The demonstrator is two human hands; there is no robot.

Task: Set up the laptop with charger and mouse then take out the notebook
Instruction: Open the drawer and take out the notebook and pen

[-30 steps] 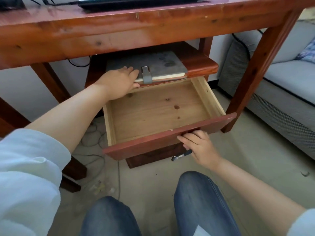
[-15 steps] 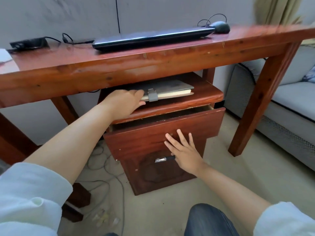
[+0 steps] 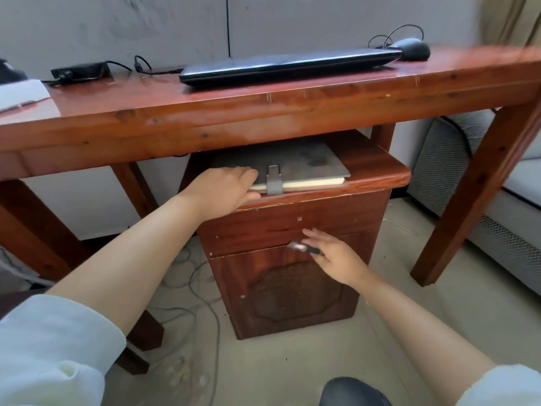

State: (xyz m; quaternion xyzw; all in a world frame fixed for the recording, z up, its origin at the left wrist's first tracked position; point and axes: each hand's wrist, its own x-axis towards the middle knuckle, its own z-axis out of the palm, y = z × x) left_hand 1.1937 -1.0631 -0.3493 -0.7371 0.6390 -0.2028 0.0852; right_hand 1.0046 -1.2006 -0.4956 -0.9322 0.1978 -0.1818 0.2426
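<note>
Under the red-brown wooden desk (image 3: 263,112), the small cabinet's drawer (image 3: 292,227), pulled out 1 s before, was now pushed shut. The right hand (image 3: 330,256) was held flat, fingers straight, gripping nothing. The grey clasped notebook (image 3: 295,164) lay on the cabinet top, gripped at its near-left edge by the left hand (image 3: 225,189). Lifting to the desk judged next. No writing could be read.

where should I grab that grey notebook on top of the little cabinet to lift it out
Take the grey clasped notebook by its near page edge, coming from the front, beside the strap. It lies flat on the small red-brown wooden cabinet under the low tabletop, so there is little room above. The left hand already rests at that edge, left of the strap.
</note>
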